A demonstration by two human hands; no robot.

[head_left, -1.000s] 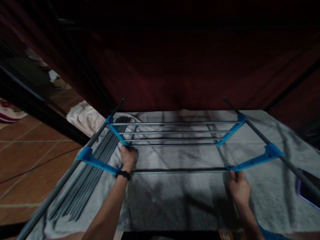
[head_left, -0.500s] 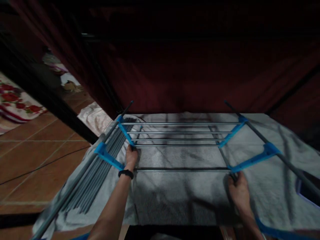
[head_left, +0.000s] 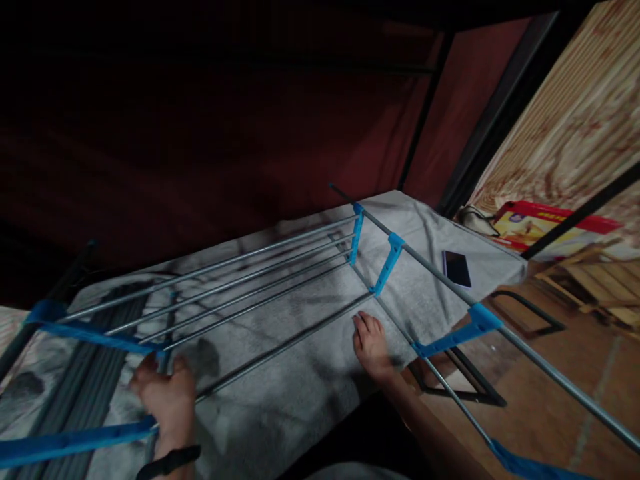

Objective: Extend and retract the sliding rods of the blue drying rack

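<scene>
A partly built rack of grey metal tubes (head_left: 280, 347) joined by blue plastic brackets (head_left: 387, 265) stands over a grey cloth. At the left, my left hand (head_left: 167, 397) is closed around the rack's lower side tube, between two blue brackets; its palm side is hidden. A black band circles that wrist. My right hand (head_left: 371, 343) rests by the cloth, just inside the right lower side tube (head_left: 395, 319) and near the front crossbar. Its fingers are loosely bent and apart, with nothing seen in them.
Loose grey tubes (head_left: 95, 373) lie bundled at the left on the cloth (head_left: 280, 407). A phone (head_left: 457, 269) lies at the right. Beyond are a dark metal frame (head_left: 463, 380) on the tiled floor, a red and yellow box (head_left: 545, 227) and dark red curtains (head_left: 225, 153).
The view has swung to the right, bringing the phone and box into sight. My right hand has come off the right side tube; my left hand stays at the left one.
</scene>
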